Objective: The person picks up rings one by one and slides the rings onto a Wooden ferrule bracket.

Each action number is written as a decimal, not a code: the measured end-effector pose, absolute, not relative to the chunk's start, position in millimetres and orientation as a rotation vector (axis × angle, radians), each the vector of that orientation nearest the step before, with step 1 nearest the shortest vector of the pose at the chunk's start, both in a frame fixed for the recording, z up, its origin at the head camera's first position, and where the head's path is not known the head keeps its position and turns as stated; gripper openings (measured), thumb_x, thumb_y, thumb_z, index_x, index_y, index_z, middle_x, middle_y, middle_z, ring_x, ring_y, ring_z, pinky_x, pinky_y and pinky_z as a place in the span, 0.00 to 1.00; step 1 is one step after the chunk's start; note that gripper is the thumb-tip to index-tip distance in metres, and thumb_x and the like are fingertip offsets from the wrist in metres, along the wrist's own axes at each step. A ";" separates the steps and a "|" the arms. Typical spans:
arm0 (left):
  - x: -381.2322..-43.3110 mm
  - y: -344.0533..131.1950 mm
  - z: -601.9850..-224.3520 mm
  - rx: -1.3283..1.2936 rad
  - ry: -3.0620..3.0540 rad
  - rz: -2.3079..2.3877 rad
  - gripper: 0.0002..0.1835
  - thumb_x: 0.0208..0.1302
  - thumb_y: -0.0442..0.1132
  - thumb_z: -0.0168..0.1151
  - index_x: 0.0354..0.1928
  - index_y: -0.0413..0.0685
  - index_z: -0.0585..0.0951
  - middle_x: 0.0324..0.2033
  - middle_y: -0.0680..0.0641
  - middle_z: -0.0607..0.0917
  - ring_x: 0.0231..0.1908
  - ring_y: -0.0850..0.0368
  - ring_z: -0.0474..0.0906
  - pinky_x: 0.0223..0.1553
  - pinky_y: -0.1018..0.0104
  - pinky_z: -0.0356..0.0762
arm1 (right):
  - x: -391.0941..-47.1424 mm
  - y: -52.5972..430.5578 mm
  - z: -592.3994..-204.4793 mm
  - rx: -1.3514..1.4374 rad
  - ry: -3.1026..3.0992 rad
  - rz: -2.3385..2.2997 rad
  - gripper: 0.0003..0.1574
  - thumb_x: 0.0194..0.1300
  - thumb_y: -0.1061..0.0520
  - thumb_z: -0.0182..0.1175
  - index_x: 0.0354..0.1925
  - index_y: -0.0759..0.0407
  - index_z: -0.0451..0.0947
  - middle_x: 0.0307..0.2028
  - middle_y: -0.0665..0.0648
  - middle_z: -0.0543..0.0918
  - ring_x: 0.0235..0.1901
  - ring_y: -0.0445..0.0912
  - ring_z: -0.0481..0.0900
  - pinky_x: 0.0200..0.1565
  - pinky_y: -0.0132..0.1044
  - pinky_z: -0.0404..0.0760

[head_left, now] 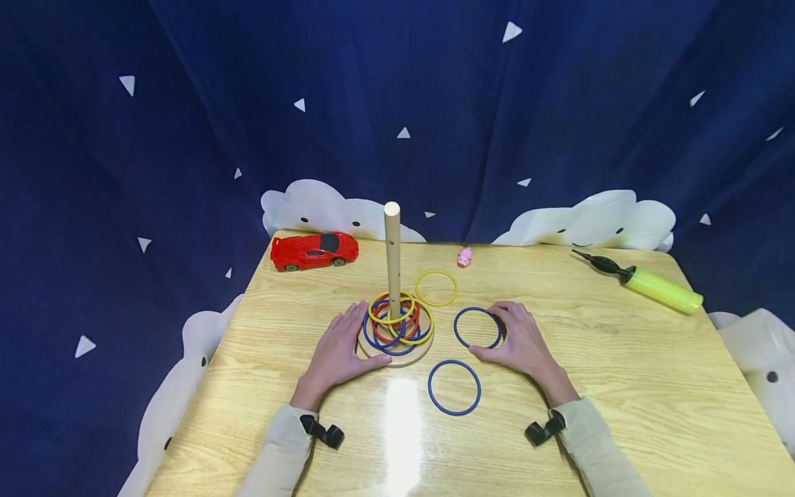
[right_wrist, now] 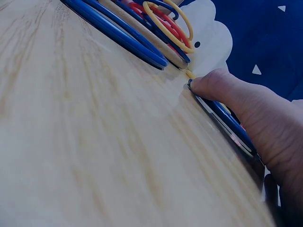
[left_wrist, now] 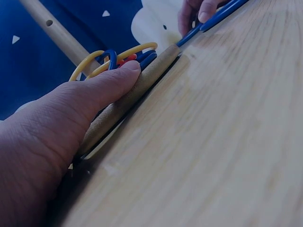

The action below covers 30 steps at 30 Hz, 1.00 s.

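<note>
A wooden ring-toss stand (head_left: pixel 394 266) rises at mid-table, with blue, red and yellow rings heaped round its post on the round base (head_left: pixel 406 359). My left hand (head_left: pixel 340 351) grips this base from the left, its thumb (left_wrist: pixel 111 85) along the near edge and its fingers on the far left side. To the right, my right hand (head_left: pixel 522 339) holds a blue ring (head_left: pixel 456 327) that lies flat, thumb at the near rim and fingers at the far rim. A second blue ring (head_left: pixel 429 386) lies nearer me, and a yellow ring (head_left: pixel 437 305) lies behind the base's right side.
A red toy car (head_left: pixel 315 251) stands at the back left. Near the back edge sits a small pink pig figure (head_left: pixel 464 257). A yellow-green hand pump (head_left: pixel 663 288) with a black nozzle lies at the back right. Behind the wooden table (head_left: pixel 621 373) hangs a dark blue curtain (head_left: pixel 397 83).
</note>
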<state>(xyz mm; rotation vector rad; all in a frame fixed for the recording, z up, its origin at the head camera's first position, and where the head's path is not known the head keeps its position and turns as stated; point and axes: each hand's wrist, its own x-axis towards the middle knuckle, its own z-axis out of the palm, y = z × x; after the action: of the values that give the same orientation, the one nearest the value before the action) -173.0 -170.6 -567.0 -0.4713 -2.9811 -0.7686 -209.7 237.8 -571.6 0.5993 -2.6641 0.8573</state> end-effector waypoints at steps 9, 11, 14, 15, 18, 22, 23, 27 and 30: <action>-170.1 -166.0 -572.5 -0.478 -2.977 -0.780 0.69 0.49 0.86 0.60 0.85 0.54 0.51 0.82 0.52 0.56 0.82 0.55 0.46 0.81 0.52 0.46 | -203.7 243.2 -576.1 0.599 -2.653 0.849 0.56 0.36 0.32 0.84 0.55 0.64 0.83 0.57 0.63 0.80 0.58 0.60 0.74 0.59 0.61 0.72; -168.2 -165.2 -575.5 -0.496 -2.981 -0.780 0.69 0.50 0.86 0.59 0.85 0.53 0.51 0.82 0.52 0.56 0.82 0.54 0.46 0.81 0.50 0.47 | -200.8 244.7 -578.9 0.586 -2.653 0.849 0.56 0.34 0.33 0.85 0.55 0.64 0.83 0.56 0.63 0.80 0.58 0.60 0.75 0.58 0.60 0.72; -165.4 -166.9 -578.3 -0.497 -2.978 -0.757 0.69 0.50 0.86 0.59 0.85 0.53 0.52 0.82 0.51 0.56 0.82 0.53 0.48 0.81 0.48 0.49 | -198.2 243.6 -582.8 0.590 -2.662 0.850 0.56 0.35 0.31 0.84 0.55 0.64 0.83 0.56 0.62 0.80 0.57 0.59 0.75 0.58 0.59 0.73; -164.9 -168.3 -578.5 -0.492 -2.973 -0.750 0.69 0.49 0.86 0.59 0.85 0.52 0.52 0.82 0.51 0.57 0.82 0.52 0.48 0.81 0.48 0.49 | -198.0 242.5 -583.4 0.596 -2.664 0.850 0.56 0.36 0.31 0.84 0.55 0.64 0.83 0.56 0.62 0.80 0.57 0.59 0.75 0.58 0.58 0.74; -165.1 -171.3 -577.2 -0.484 -2.964 -0.745 0.69 0.49 0.86 0.61 0.84 0.52 0.53 0.82 0.51 0.57 0.82 0.53 0.48 0.81 0.48 0.49 | -198.5 239.4 -582.3 0.611 -2.650 0.861 0.55 0.36 0.30 0.84 0.55 0.64 0.83 0.55 0.61 0.81 0.57 0.58 0.75 0.57 0.58 0.74; -168.3 -171.8 -573.7 -0.496 -2.954 -0.768 0.69 0.50 0.85 0.61 0.85 0.52 0.52 0.82 0.51 0.57 0.82 0.53 0.47 0.81 0.49 0.48 | -201.2 237.9 -577.5 0.606 -2.624 0.874 0.55 0.34 0.32 0.84 0.54 0.64 0.83 0.55 0.62 0.80 0.56 0.59 0.75 0.57 0.58 0.74; -168.9 -171.7 -573.2 -0.494 -2.955 -0.769 0.69 0.50 0.85 0.61 0.85 0.52 0.52 0.82 0.51 0.57 0.82 0.54 0.47 0.81 0.49 0.48 | -202.2 237.9 -576.6 0.605 -2.625 0.875 0.55 0.34 0.32 0.84 0.54 0.64 0.83 0.55 0.62 0.80 0.57 0.59 0.75 0.57 0.58 0.74; -171.5 -171.3 -571.4 -0.486 -2.952 -0.758 0.69 0.50 0.86 0.59 0.84 0.52 0.52 0.82 0.51 0.57 0.82 0.52 0.48 0.81 0.48 0.49 | -207.0 238.6 -573.8 0.600 -2.630 0.915 0.56 0.35 0.33 0.85 0.56 0.64 0.82 0.55 0.61 0.79 0.57 0.58 0.75 0.58 0.56 0.75; -173.7 -171.3 -569.3 -0.483 -2.955 -0.758 0.68 0.51 0.86 0.59 0.85 0.52 0.52 0.82 0.51 0.56 0.82 0.52 0.47 0.81 0.49 0.48 | -211.1 240.1 -570.6 0.580 -2.624 0.986 0.55 0.36 0.36 0.86 0.56 0.64 0.82 0.55 0.60 0.79 0.57 0.56 0.75 0.58 0.54 0.75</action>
<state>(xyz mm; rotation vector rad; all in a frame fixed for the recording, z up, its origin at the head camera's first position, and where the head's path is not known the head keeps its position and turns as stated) -173.7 -171.3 -569.3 -0.4832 -2.9550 -0.7577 -211.1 240.1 -570.6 0.5799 -2.6242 0.9856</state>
